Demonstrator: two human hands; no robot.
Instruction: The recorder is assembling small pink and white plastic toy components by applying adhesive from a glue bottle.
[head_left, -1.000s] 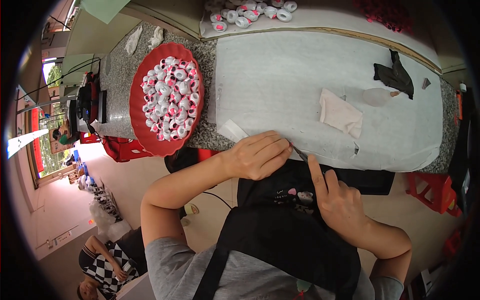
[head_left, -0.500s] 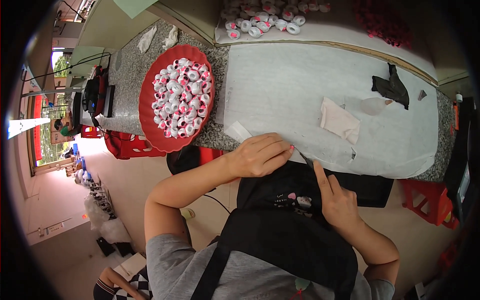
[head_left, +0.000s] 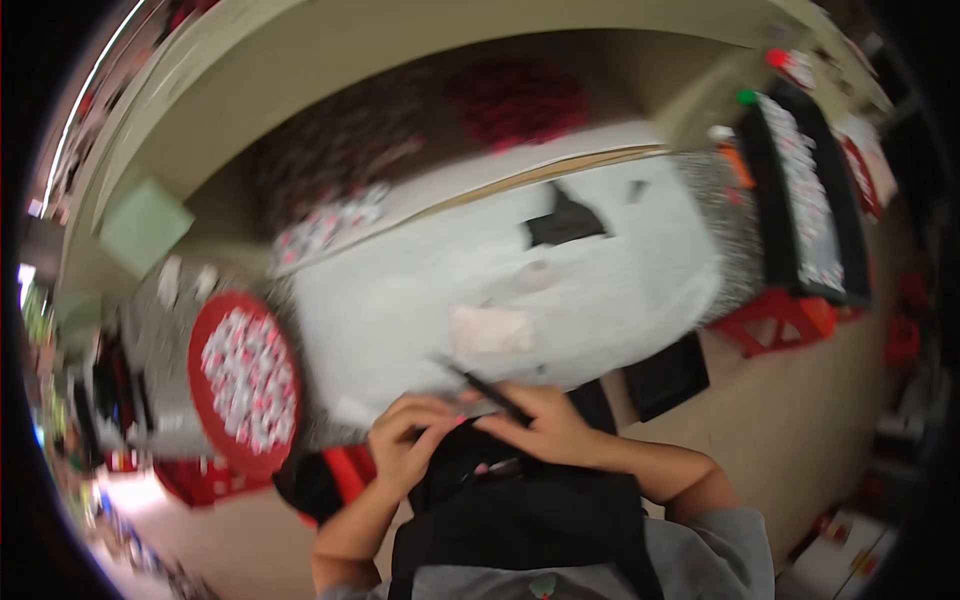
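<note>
Black and slim, the hand tool [head_left: 502, 398] lies in my right hand [head_left: 538, 422], my fingers closed around its lower end; its thin tip slants up and left, over the near edge of the white sheet [head_left: 390, 315]. My left hand [head_left: 410, 440] is just beside it, fingers curled in, thumb and fingertips close together. A speck of pink shows at those tips, but everything is blurred, so I cannot tell whether I have hold of a small piece there. Both hands are in front of my black apron [head_left: 520, 520].

To my left on the granite counter [head_left: 165, 325] is a red scalloped basin [head_left: 262, 463] heaped with white-and-pink pieces [head_left: 248, 380]. Beyond my hands, a pale folded cloth [head_left: 492, 330] lies on the sheet, with a black cloth [head_left: 567, 222] farther back. At right, a black tray [head_left: 850, 250] holds more white-and-pink bits [head_left: 805, 190].
</note>
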